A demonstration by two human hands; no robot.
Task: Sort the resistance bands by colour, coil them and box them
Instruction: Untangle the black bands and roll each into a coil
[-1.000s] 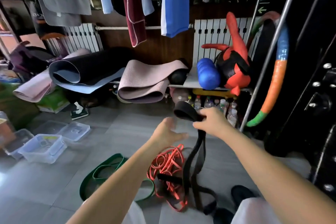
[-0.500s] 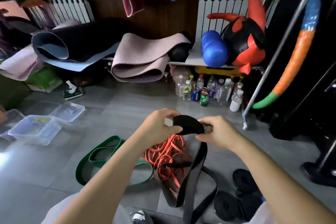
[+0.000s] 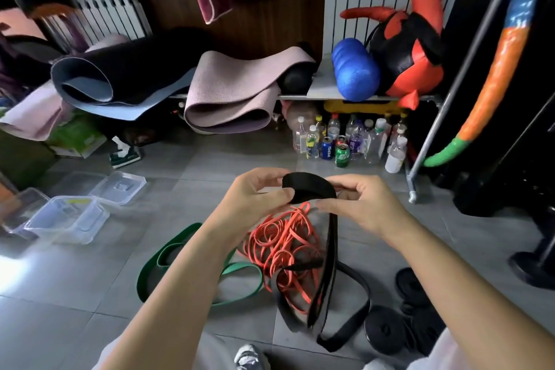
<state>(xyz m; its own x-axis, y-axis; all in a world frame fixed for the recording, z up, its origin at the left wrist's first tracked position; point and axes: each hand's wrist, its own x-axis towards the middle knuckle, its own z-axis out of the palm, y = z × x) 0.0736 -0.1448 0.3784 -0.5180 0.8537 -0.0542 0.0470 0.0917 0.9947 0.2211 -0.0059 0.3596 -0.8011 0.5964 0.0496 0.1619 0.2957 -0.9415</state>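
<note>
While both hands pinch folded top, black band (image 3: 329,252) hangs vertically.

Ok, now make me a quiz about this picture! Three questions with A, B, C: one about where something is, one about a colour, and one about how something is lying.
1. Where are the clear plastic boxes?
A) on the floor, to the person's left
B) up on the shelf
C) in the person's lap

2. What colour is the raised band pinched by the left hand and the right hand?
A) green
B) black
C) orange

3. How is the green band lying?
A) coiled inside a box
B) loose on the floor
C) hanging from a rail

Answers:
1 A, the boxes stand on the grey tiles at the left.
2 B, the strip folded between both hands is black.
3 B, it sprawls in uncoiled loops on the tiles.
</note>
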